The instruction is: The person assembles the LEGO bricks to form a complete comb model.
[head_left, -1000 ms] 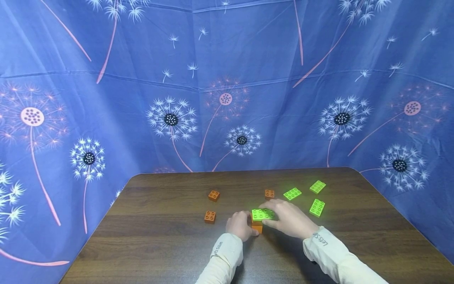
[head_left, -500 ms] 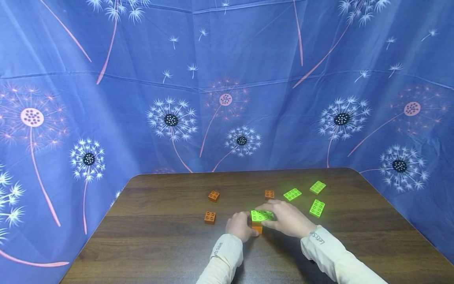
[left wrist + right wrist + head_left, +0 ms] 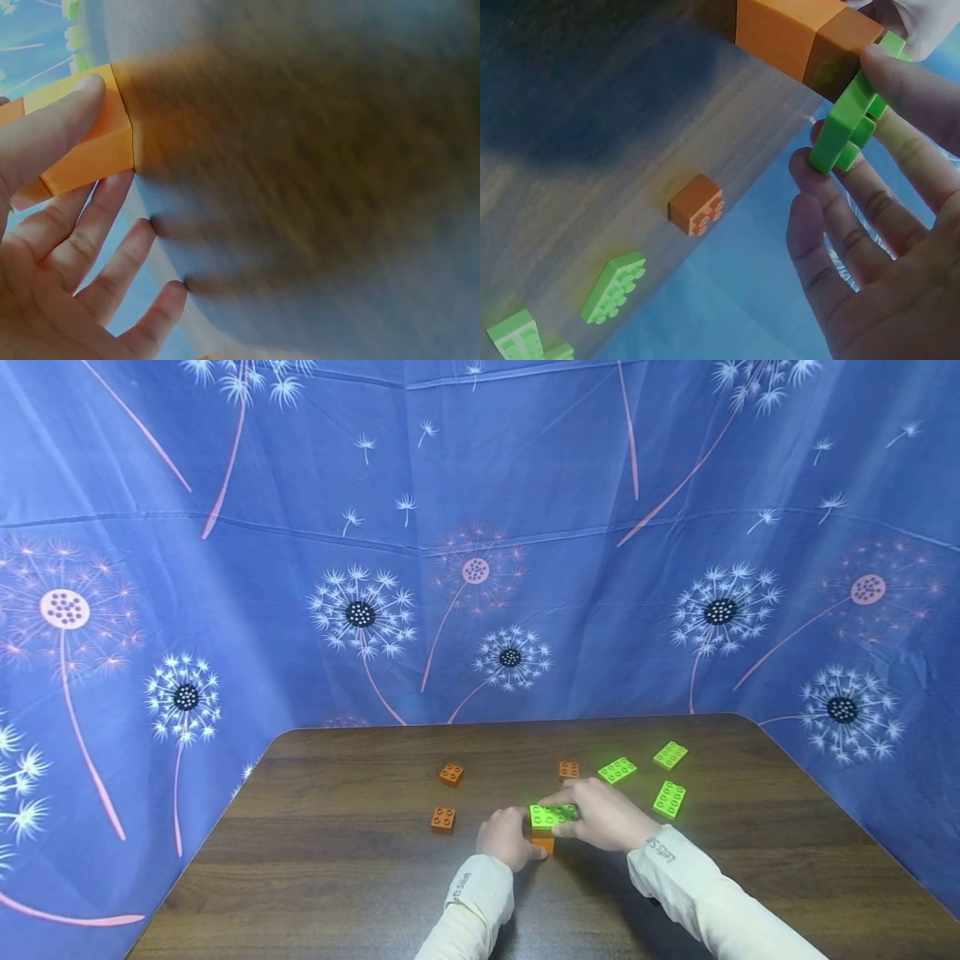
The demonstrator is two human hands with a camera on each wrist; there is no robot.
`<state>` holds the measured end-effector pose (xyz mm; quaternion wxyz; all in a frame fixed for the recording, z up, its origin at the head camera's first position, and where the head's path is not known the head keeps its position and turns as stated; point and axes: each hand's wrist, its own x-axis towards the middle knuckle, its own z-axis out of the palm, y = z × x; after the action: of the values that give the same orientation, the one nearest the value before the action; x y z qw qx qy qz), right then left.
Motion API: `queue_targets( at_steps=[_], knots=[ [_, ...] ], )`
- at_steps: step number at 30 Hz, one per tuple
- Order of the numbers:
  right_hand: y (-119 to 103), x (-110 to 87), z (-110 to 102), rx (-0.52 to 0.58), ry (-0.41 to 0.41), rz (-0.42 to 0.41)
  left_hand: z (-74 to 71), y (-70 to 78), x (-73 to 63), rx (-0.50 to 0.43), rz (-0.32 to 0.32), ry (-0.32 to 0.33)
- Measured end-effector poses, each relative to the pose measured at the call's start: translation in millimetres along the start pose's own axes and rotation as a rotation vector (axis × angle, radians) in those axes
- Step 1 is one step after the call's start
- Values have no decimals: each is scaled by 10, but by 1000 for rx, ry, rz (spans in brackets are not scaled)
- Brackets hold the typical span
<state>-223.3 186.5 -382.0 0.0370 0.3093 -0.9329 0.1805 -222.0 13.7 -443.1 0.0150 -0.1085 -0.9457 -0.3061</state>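
A stack of an orange toy block (image 3: 543, 844) with a darker orange block (image 3: 845, 46) on it stands near the middle of the table. On top lies a green eight-stud brick (image 3: 547, 817), reaching out to the right past the stack. My left hand (image 3: 505, 838) pinches the lower orange block (image 3: 90, 163), thumb on the near side; its other fingers spread beside it, tips near the table. My right hand (image 3: 606, 815) holds the green brick (image 3: 845, 124) between thumb and fingers from the right. The fingers partly cover the brick's right end in the head view.
Two small orange blocks (image 3: 443, 820) (image 3: 452, 774) lie left of the stack, and another orange block (image 3: 569, 769) lies behind it. Toward the right back are three green bricks (image 3: 617, 770) (image 3: 670, 756) (image 3: 669, 799). A blue patterned cloth (image 3: 585, 577) hangs behind the wooden table (image 3: 300, 877).
My right hand and sleeve have shifted slightly left, and the green brick sits a touch further left and nearer. My left hand keeps its hold on the orange block.
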Motion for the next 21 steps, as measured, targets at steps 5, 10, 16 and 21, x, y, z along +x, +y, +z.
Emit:
queue_targets(
  at_steps=[5, 10, 16, 21],
  knots=[
    [-66, 21, -32, -13, -32, 77, -4, 4, 0, -1, 1, 6],
    [-106, 18, -15, -12, -38, 132, -7, 1, -7, -16, -6, 0],
    [-100, -8, 48, -17, 2, 130, 9, -17, 0, -5, -5, 7],
    [-80, -27, 64, -6, 14, 140, 24, -23, 13, 1, -3, 11]
  ],
)
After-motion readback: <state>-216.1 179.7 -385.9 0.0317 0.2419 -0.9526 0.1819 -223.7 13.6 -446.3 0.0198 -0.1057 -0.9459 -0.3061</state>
